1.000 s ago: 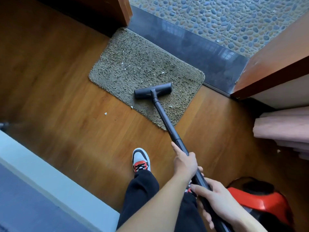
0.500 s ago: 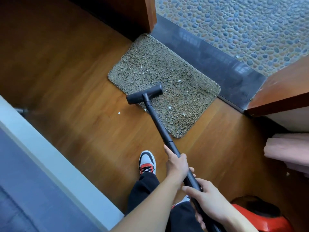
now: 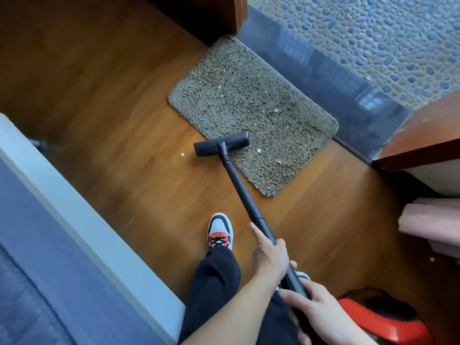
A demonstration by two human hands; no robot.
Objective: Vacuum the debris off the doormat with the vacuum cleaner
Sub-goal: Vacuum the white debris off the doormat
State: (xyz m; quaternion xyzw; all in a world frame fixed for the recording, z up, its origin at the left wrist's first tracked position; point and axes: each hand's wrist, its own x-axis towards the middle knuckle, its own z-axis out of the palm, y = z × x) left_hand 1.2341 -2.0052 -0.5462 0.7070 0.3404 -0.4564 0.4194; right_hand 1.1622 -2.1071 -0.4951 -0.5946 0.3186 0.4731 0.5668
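A shaggy olive doormat (image 3: 268, 113) lies on the wooden floor against a dark stone threshold. Small white scraps of debris (image 3: 258, 150) dot its pile. The black vacuum head (image 3: 221, 144) straddles the mat's near-left edge, half on the mat and half on the floor. Its black tube (image 3: 239, 185) runs back toward me. My left hand (image 3: 270, 257) grips the tube higher up, index finger stretched along it. My right hand (image 3: 313, 310) grips the tube lower down, near the red vacuum body (image 3: 388, 324).
One white scrap (image 3: 182, 154) lies on the floor left of the vacuum head. My shoe (image 3: 220, 231) stands behind the tube. A blue-grey bed edge (image 3: 82, 220) fills the left. Wooden door frames (image 3: 423, 135) flank the threshold (image 3: 343, 90), with a pebble floor (image 3: 373, 33) beyond. Pink fabric (image 3: 430, 225) sits at right.
The vacuum head has slid back and to the left across the mat, from its middle to the near-left edge. Both hands keep their grip on the tube. The view has shifted.
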